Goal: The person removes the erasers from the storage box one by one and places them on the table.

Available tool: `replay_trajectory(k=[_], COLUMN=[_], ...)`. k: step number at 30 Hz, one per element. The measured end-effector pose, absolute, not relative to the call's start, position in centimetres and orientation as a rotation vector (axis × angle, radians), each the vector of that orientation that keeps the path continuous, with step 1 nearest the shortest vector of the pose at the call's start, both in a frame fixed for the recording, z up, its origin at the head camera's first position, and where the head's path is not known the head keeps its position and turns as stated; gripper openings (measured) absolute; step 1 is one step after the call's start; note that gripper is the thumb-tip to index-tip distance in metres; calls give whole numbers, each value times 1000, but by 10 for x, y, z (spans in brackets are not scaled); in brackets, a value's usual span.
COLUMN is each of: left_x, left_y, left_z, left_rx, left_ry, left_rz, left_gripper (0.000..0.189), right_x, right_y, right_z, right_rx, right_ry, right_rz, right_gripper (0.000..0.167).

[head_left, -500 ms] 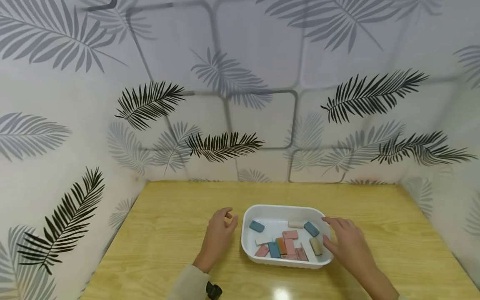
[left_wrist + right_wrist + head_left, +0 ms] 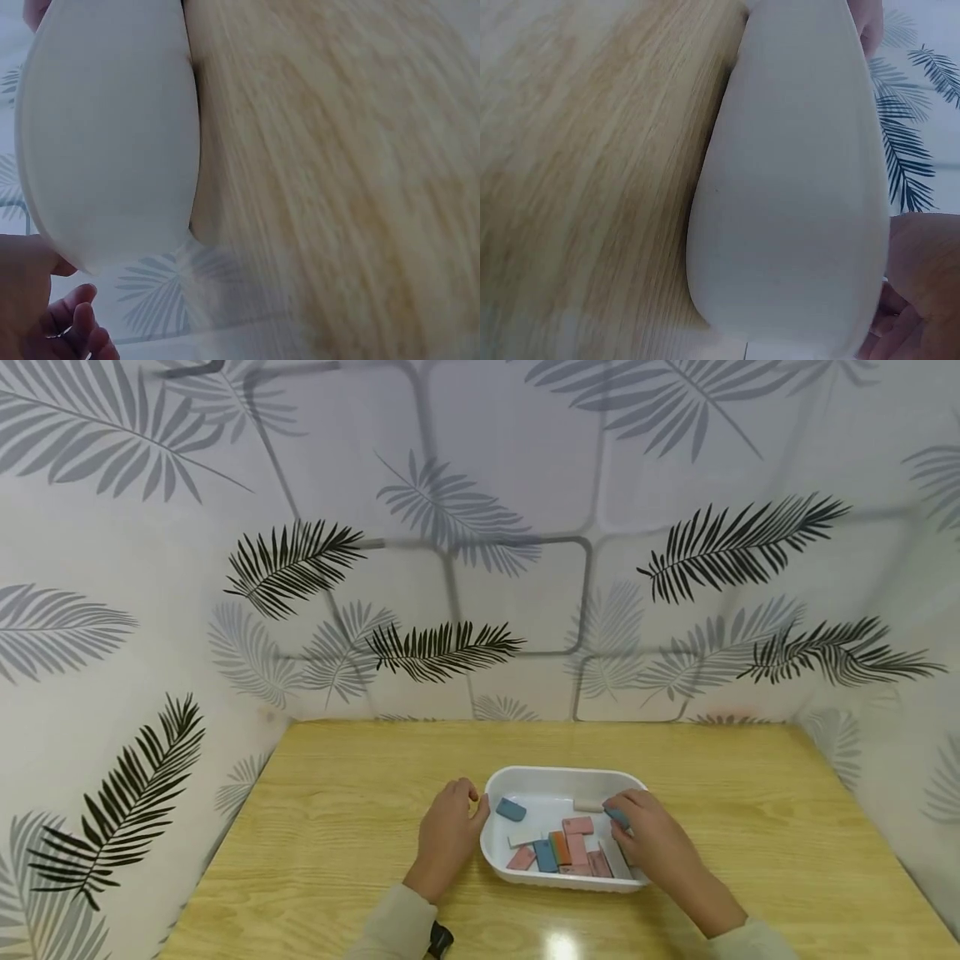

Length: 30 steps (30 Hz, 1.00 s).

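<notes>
1. Fingers of the right hand (image 2: 654,840) are bent, and I judge that they pinch the blue block (image 2: 617,816) between the tips and the thumb. Much of the block is covered, so if this hold is only on one edge, it could turn and slip down.

2. Just beside it, toward the left, lies the pale block (image 2: 588,806), near the far wall. A small sideways push of my fingertips could knock it.

3. Under the palm side I cannot see well; the long white block (image 2: 615,858) goes partly behind the hand. The heel of the hand could drag it without my notice.

4. The blue block is inside the right part of the white tray (image 2: 558,883). If my wrist leans on the near right rim, I think the tray could tip or slide on the table (image 2: 337,777).

5. Farther out, the left hand (image 2: 447,832) is loosely curled at the left rim, with the thumb seeming to touch it and no block held. Such light contact may not stop sliding.
</notes>
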State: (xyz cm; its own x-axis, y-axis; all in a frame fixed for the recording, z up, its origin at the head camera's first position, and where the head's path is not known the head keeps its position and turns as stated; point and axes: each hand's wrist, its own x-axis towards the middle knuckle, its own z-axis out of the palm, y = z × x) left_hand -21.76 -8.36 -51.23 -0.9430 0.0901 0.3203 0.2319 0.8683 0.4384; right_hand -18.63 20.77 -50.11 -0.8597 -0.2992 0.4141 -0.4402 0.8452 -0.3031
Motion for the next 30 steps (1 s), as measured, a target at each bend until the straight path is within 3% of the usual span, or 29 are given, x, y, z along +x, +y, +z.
replay_trajectory(k=[11, 30], left_x=[-224, -225], left_y=[-83, -82], left_z=[-519, -518], left_rx=[-469, -448], left_ry=[-2821, -2821], left_rz=[-395, -237], left_gripper=[29, 27], right_x=[-203, -227], right_y=[194, 187], right_z=[-516, -525], right_rx=[541, 548], right_ry=[-2698, -2765], right_rz=[508, 405], right_gripper=[21, 21])
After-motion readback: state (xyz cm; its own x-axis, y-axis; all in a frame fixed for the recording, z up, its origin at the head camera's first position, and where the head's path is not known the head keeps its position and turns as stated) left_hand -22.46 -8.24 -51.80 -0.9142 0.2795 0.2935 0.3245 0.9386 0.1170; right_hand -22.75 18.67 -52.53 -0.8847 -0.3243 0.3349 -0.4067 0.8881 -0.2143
